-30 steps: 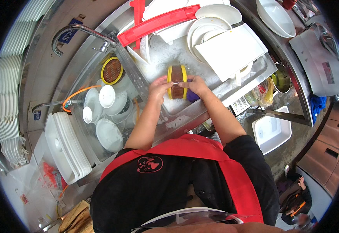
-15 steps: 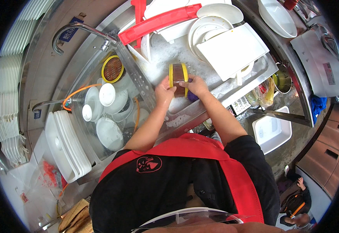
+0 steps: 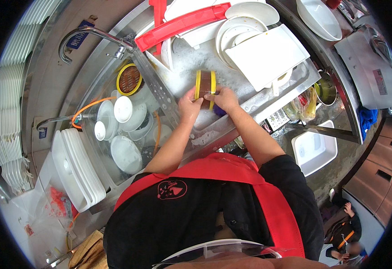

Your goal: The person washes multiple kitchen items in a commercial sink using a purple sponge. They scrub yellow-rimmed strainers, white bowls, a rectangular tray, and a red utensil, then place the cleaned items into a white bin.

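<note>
My left hand (image 3: 189,106) and my right hand (image 3: 226,99) are closed on a brown steamer basket (image 3: 205,81) with yellow rims. It is held on its side over the soapy right-hand sink basin (image 3: 245,121), my left hand on its left edge and my right hand on its right. Against the basket, under my right hand, is a purple scrubber or cloth (image 3: 219,110), mostly hidden by the fingers. A similar steamer basket (image 3: 129,80), brown with a slatted bottom and yellow rim, lies in the left basin.
White plates (image 3: 240,33), a square white dish (image 3: 267,56) and a red bar (image 3: 182,27) crowd the far side of the suds. Bowls (image 3: 126,154) soak left, below a faucet (image 3: 88,30). A white tub (image 3: 315,150) stands on the floor; another person (image 3: 341,228) is lower right.
The basket has turned slightly in my hands and less of its lower part shows. My hands stay in nearly the same place.
</note>
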Demonstrator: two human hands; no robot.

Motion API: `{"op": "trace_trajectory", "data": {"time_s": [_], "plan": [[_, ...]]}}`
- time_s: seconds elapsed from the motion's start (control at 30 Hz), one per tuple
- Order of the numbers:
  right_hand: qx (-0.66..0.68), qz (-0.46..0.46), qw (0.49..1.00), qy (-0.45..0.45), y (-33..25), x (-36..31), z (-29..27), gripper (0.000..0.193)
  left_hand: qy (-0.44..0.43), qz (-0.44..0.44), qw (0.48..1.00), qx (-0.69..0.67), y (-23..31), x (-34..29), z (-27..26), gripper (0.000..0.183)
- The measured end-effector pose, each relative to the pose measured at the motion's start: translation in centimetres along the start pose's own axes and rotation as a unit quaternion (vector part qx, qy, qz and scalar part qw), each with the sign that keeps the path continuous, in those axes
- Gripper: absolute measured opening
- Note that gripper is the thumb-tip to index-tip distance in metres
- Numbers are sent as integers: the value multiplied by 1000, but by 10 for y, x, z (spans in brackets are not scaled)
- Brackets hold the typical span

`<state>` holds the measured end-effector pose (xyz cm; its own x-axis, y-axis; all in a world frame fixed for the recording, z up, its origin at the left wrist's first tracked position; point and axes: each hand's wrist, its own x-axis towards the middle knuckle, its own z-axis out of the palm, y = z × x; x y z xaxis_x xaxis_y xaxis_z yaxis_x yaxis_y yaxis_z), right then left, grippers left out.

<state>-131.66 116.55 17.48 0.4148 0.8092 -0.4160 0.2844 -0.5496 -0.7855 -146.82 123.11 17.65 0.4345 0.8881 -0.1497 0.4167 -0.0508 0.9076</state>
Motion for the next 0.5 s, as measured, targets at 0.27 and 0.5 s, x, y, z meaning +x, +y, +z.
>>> {"op": "trace_trajectory", "data": {"time_s": [0.27,0.5], "plan": [[445,7,893,-72,17,16,13,31,-103,-10,989,108,3,0,-5,49],[355,9,935,-11,-2,4,21,33,47,18,999,2,3,-5,8,36]]}}
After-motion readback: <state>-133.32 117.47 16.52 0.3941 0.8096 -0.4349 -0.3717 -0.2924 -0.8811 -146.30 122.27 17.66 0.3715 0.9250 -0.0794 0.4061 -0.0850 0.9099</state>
